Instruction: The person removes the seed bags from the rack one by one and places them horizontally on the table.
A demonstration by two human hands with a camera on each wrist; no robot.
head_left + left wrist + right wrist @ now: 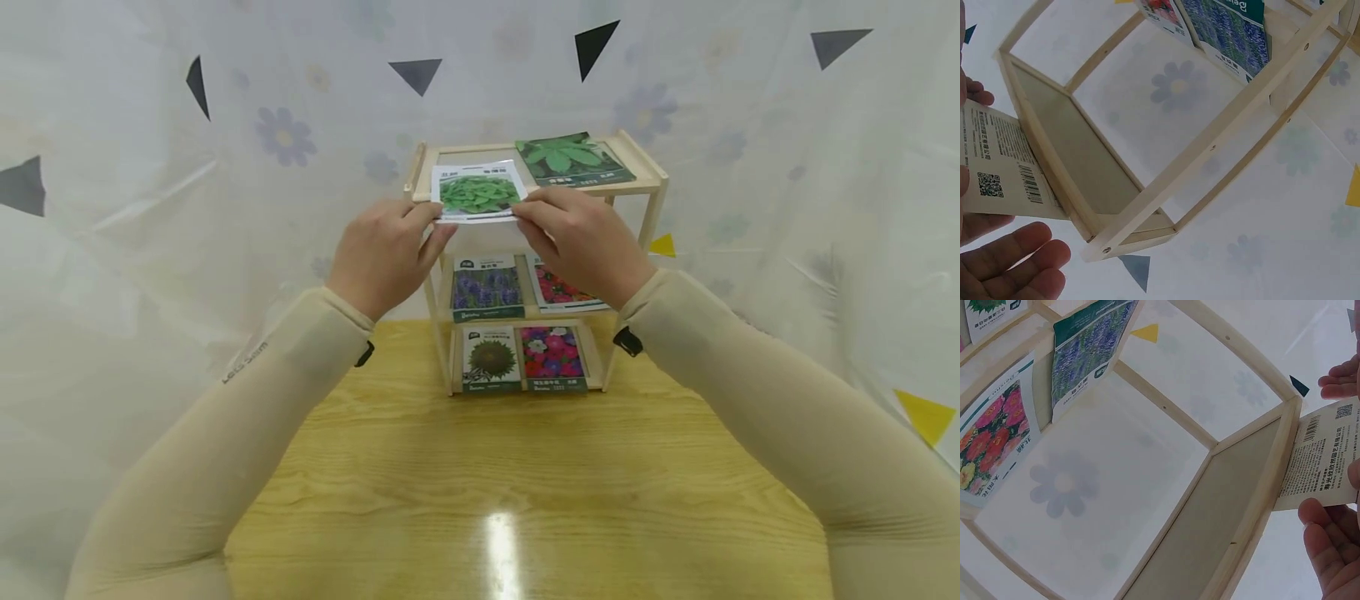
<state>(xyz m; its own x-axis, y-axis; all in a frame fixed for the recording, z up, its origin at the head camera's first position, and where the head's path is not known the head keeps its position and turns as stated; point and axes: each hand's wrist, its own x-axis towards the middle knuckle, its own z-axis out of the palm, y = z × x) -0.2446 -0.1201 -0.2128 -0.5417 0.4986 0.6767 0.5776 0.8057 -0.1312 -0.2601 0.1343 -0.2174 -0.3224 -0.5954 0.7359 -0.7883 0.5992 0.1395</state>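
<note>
A seed packet (480, 193) with a picture of green leaves lies over the front edge of the top shelf, on its left half. My left hand (387, 254) pinches its near left corner between thumb and fingers. At the near right corner my right hand (585, 242) pinches it too. Both wrist views show the packet's printed back, with a QR code (990, 185) and text, against the rail of the wooden rack (1284, 469). A dark green leaf packet (573, 160) lies on the right half of that shelf.
The middle shelf bears a purple-flower packet (487, 287) and a red-flower packet (558, 287), partly behind my right hand. Below them sit a sunflower packet (491, 360) and a mixed-flower packet (553, 357). The rack stands on a wooden table (450, 475) before a patterned curtain (300, 50).
</note>
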